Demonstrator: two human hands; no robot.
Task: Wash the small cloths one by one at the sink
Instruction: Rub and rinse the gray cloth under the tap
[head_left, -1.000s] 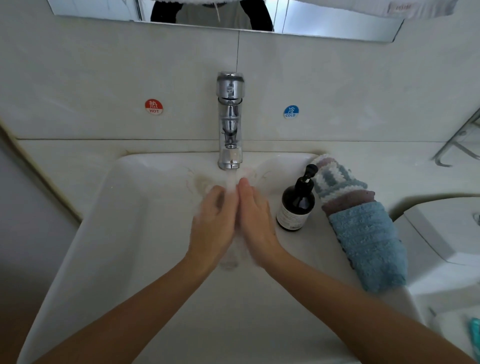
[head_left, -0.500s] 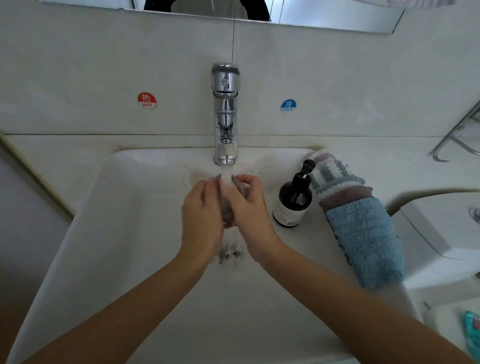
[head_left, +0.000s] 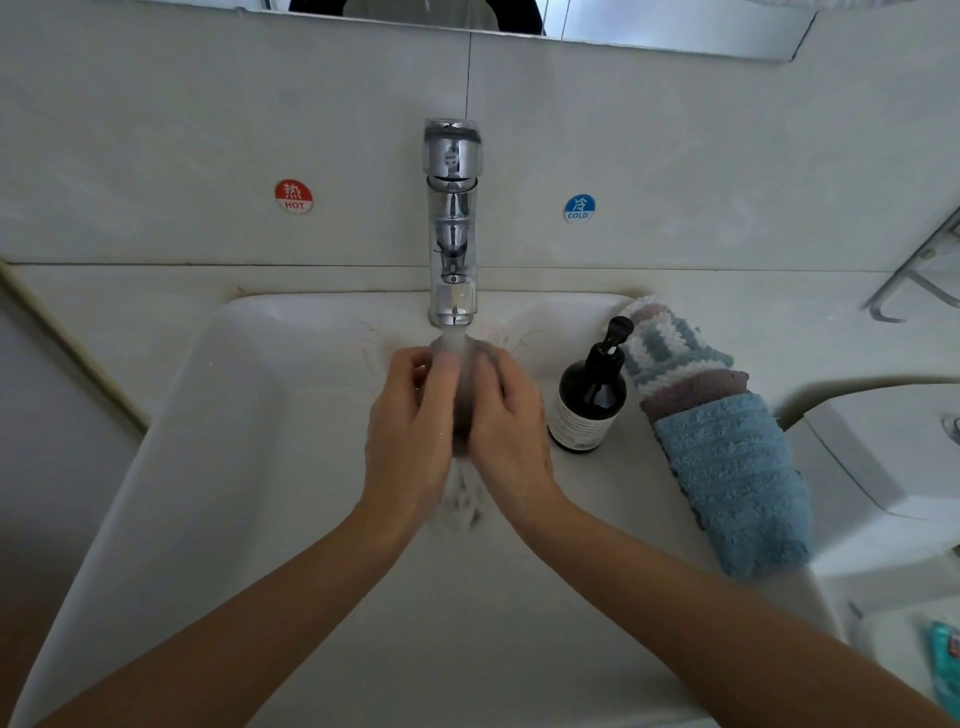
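A small dark wet cloth (head_left: 461, 410) is squeezed between my left hand (head_left: 408, 431) and my right hand (head_left: 511, 431) over the white sink (head_left: 218, 467). Both hands curl round it under the running stream from the chrome tap (head_left: 452, 228). Most of the cloth is hidden by my fingers. Water splashes down at the drain below my hands. On the sink's right rim lie other small cloths: a blue one (head_left: 737, 483), a mauve one (head_left: 696, 389) and a striped white-teal one (head_left: 660, 338).
A dark pump bottle (head_left: 589, 400) stands on the rim just right of my right hand. Hot (head_left: 293, 196) and cold (head_left: 579, 209) stickers mark the wall. A white toilet tank (head_left: 893, 452) sits at the right, a metal rack (head_left: 919, 270) above it.
My hands went from pressed flat together to curled round the cloth, and they have lifted it up under the tap's stream.
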